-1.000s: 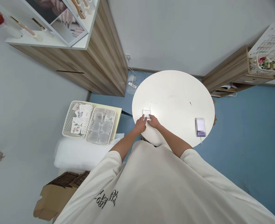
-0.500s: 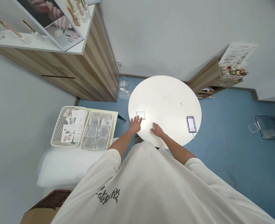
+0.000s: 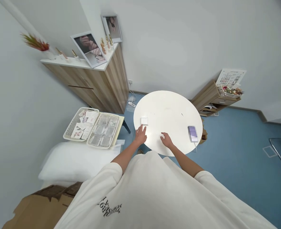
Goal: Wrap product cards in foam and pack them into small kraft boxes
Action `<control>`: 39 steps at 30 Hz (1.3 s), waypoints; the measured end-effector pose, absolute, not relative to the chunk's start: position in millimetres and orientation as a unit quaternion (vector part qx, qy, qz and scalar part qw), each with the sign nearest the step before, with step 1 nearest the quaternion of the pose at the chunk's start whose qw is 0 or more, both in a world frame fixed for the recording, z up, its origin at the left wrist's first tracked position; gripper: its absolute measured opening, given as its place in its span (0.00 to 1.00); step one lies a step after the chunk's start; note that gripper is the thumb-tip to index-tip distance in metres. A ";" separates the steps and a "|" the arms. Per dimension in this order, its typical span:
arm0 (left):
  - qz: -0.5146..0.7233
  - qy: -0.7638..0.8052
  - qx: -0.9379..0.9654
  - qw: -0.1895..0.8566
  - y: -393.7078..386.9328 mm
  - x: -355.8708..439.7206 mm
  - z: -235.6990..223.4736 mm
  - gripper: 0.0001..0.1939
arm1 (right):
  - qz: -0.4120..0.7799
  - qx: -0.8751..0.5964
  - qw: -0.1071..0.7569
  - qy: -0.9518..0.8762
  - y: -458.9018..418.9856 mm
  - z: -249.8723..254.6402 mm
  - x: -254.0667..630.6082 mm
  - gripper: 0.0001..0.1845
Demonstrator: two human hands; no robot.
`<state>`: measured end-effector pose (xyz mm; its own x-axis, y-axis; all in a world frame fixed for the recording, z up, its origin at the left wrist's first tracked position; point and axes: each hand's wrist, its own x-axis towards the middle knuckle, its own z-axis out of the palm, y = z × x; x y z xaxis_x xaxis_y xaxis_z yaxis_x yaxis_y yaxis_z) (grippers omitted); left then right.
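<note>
On the left part of the round white table (image 3: 166,108) lies a small, flat, square clear-and-white case (image 3: 144,121). My left hand (image 3: 140,136) is just in front of it, palm down with the fingers stretched; the fingertips reach its near edge, and whether they touch it I cannot tell. Over the table's front part is my right hand (image 3: 166,140), its index finger extended and nothing visible in it. A phone (image 3: 192,133), blurred out, rests near the table's right edge with a white cable running off.
Left of the table, two white baskets (image 3: 70,138) hold cards and clear plastic boxes (image 3: 101,135). Behind them stands a wooden cabinet (image 3: 99,84) with framed pictures. A low wooden shelf (image 3: 206,98) is at the back right. Wires and a power strip (image 3: 131,104) lie on the floor.
The camera view has tilted up, showing more wall and cabinet top. My left hand has drawn back slightly from over the case's corner to its near side. My right hand has shifted slightly right.
</note>
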<state>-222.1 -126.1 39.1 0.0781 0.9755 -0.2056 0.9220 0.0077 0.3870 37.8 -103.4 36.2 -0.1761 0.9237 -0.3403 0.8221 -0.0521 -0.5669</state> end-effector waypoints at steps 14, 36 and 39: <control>0.094 0.750 0.610 0.238 -310.4 -178.9 59.5 0.33 | 0.405 -0.502 0.113 -0.756 -203.4 47.3 52.7 0.24; 0.160 0.906 0.367 0.136 -645.2 -390.7 108.4 0.26 | 0.401 -0.146 0.002 -0.904 -377.7 105.2 -216.0 0.19; 0.141 0.916 0.344 0.151 -690.4 -424.1 97.9 0.24 | 0.396 -0.081 0.003 -0.915 -422.8 103.9 -271.5 0.18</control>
<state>-424.1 -690.4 97.9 -0.7172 0.6732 -0.1801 0.5883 0.7234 0.3615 -271.5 -422.8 103.9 -0.9867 0.1512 -0.0596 0.1470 0.6737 -0.7243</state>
